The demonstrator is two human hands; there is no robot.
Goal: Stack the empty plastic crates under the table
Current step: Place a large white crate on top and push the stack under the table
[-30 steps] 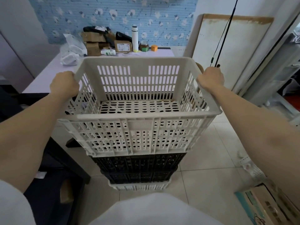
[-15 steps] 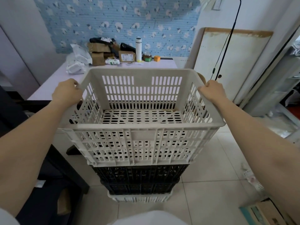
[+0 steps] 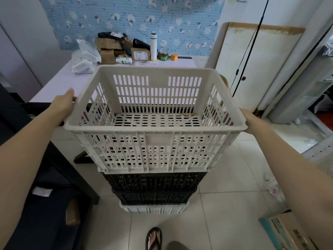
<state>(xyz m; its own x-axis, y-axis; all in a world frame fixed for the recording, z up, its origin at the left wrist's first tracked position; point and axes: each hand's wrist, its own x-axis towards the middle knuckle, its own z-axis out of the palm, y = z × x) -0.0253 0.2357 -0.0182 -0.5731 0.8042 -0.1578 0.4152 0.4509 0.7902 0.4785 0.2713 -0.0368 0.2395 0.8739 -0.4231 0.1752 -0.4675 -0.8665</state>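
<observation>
- Left hand (image 3: 63, 105) holds the left side of the top white crate (image 3: 153, 147). The thumb lies up by the rim. The fingers go under the rim, where I cannot see them.
- Right hand (image 3: 250, 120) is at the crate's right side. Only the wrist and the back of the hand show. The rim hides the fingers, so I cannot tell if they grip or just press.
- Both arms reach out straight, one on each side of the crate.
- This white crate has nothing in it. It sits on top of two black crates (image 3: 155, 184).
- Under those is a bottom white crate (image 3: 153, 209). Only its front edge shows.
- The stack stands on the tiled floor (image 3: 225, 204), just in front of the table (image 3: 59, 83), not under it.
- At the far end of the table are cardboard boxes (image 3: 107, 51), plastic bags (image 3: 84, 58) and a white bottle (image 3: 153, 46). The labels are too small to read.
- One foot (image 3: 153, 239) in a sandal shows at the bottom.
- A printed box (image 3: 284, 233) is cut off at the bottom right corner.
</observation>
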